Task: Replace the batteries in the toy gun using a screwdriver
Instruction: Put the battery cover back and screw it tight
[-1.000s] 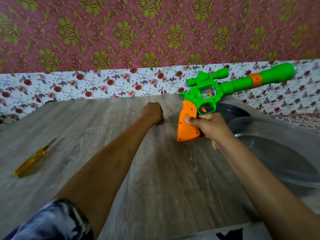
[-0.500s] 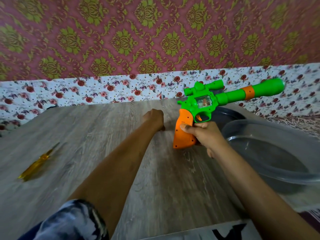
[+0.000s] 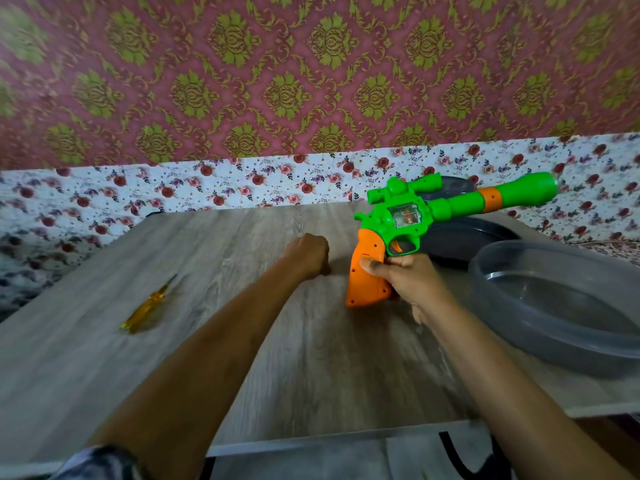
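Note:
A green toy gun (image 3: 446,206) with an orange grip is held above the wooden table (image 3: 214,341), barrel pointing right and slightly up. My right hand (image 3: 405,280) grips the orange handle from the right, thumb across its face. My left hand (image 3: 306,255) rests as a closed fist on the table just left of the gun and holds nothing that shows. A yellow screwdriver (image 3: 147,306) lies on the table at the left, apart from both hands.
A large clear plastic bowl (image 3: 512,271) sits at the table's right edge, with a dark round lid (image 3: 460,240) behind it under the gun's barrel. Patterned wallpaper stands behind the table. The table's near edge runs along the bottom.
My right hand has lowered and tilted the gun a little, with the barrel dropping. The camera has shifted. My left fist and the screwdriver stay in place.

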Demonstrator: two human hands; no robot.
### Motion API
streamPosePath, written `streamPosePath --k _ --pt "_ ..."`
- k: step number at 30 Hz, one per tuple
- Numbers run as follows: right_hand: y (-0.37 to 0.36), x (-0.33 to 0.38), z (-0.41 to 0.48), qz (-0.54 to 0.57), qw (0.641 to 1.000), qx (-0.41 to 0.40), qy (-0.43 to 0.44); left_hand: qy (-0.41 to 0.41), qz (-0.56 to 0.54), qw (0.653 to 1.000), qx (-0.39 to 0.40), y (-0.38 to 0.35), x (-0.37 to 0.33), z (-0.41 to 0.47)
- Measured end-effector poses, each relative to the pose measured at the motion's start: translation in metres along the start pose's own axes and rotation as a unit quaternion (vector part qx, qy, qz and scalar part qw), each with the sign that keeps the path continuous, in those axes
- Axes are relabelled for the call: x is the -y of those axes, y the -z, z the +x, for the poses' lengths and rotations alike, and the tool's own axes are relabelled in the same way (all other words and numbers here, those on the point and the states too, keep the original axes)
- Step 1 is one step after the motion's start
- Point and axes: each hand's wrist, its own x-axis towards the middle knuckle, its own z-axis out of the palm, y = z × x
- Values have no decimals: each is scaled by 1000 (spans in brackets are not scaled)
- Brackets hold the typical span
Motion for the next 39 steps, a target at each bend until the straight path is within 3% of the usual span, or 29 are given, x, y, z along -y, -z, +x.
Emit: streamPosePath --k 3,6,10,14,23,33,39 --pt "-5 -3 -4 -13 1000 -1 -18 -13 -37 999 10 -1 13 -17" --pt "-15 -3 -5 -30 999 6 -24 -22 -128 990 -50 -1 31 -40" --pt "-32 -2 -2 -25 999 20 -17 6 -363 922 -132 11 42 -76" --pt "-55 -5 -3 -40 999 19 15 0 -464 877 -123 16 44 -100" --pt "-59 -11 1 -54 998 15 32 -43 -513 855 -66 13 46 -105" --pt "-63 -15 -3 -33 999 31 15 -15 -493 869 -41 12 42 -106" --pt "-62 -15 -4 -38 998 49 19 4 -510 859 -40 12 40 -107"
